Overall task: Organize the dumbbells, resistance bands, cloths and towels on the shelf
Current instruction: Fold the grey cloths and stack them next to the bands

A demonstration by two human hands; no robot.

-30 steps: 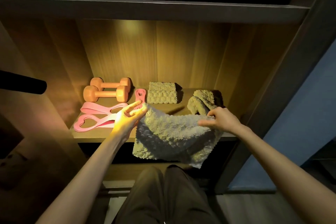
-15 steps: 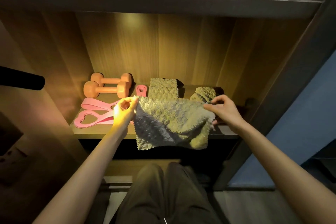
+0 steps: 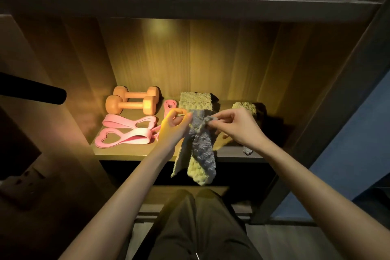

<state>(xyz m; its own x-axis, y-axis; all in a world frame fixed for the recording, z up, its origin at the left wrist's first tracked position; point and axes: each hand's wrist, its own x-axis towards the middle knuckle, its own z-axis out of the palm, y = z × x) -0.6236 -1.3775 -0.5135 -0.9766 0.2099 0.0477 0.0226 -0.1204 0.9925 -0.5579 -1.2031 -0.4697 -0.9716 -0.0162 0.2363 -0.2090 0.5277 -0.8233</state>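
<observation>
At centre frame, a cloth is pinched at its top corners by the left hand and right hand, hanging past the shelf edge. The doubled layers could slip askew, apparently unevenly aligned, if either pinch is loosened.

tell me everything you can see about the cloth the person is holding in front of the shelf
The cloth is a nubby, terry-like fabric, grey where shaded and yellow-green where the shelf light hits. It is doubled over, its top edges brought together and pinched between the left hand and the right hand. The rest hangs in loose vertical folds in front of the shelf edge, its lower end free, below the shelf board.
</observation>
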